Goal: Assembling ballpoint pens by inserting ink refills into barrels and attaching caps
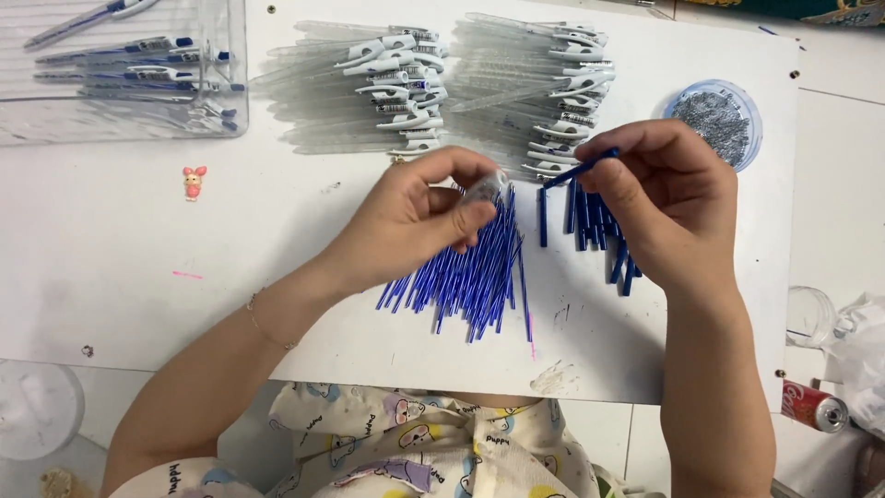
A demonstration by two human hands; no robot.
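Now the left hand (pixel 429 217) pinches a small clear tip (pixel 486 187) between thumb and fingers, just above the fanned heap of blue refills (pixel 470 277) on the white bench (pixel 138 267). Close by, the right hand (pixel 668 189) is closed on one short blue tube (pixel 581 169), held slanted toward the left hand, over a smaller pile of tubes (pixel 595 226). Behind lie two rows of clear barrels (pixel 442 83), a dish of springs (pixel 714 120) and a tray of pens (pixel 120 69).

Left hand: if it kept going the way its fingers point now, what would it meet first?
Probably the short blue piece pinched in the right hand. The left hand, holding a clear part, points right toward it, though depth is unclear.
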